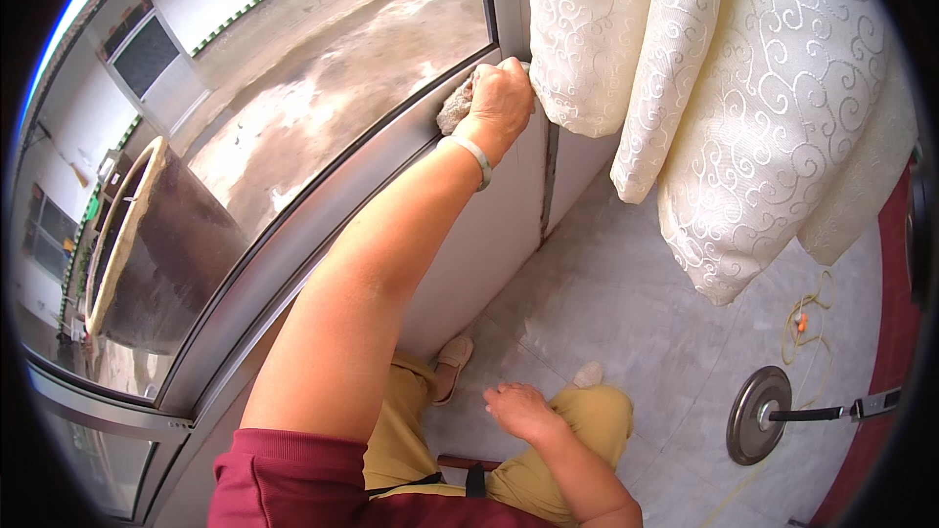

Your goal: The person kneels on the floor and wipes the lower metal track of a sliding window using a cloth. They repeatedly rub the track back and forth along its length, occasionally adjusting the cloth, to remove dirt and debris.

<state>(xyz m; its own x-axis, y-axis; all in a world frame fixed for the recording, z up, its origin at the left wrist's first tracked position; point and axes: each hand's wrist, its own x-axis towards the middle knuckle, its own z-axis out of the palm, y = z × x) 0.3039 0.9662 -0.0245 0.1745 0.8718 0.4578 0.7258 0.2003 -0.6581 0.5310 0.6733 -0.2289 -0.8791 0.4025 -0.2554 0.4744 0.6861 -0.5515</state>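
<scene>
My left hand [499, 103] is closed on a bunched grey-beige rag [455, 110], pressed against the metal window frame [391, 132] at the corner beside the curtain. A pale bangle [479, 161] circles that wrist. Part of the rag is hidden behind my fingers. The window glass [323, 68] lies to the left of my hand. Low in the view, my right hand [525, 412] rests by my bent knee in yellow trousers. Its fingers are loosely apart and hold nothing.
A cream embroidered curtain [773, 108] hangs just right of my left hand. On the grey tiled floor [587, 303] stands a weight plate on a bar [761, 416], near a yellow cord [790, 337]. Beyond the glass, a large dark round container [166, 244] stands outside.
</scene>
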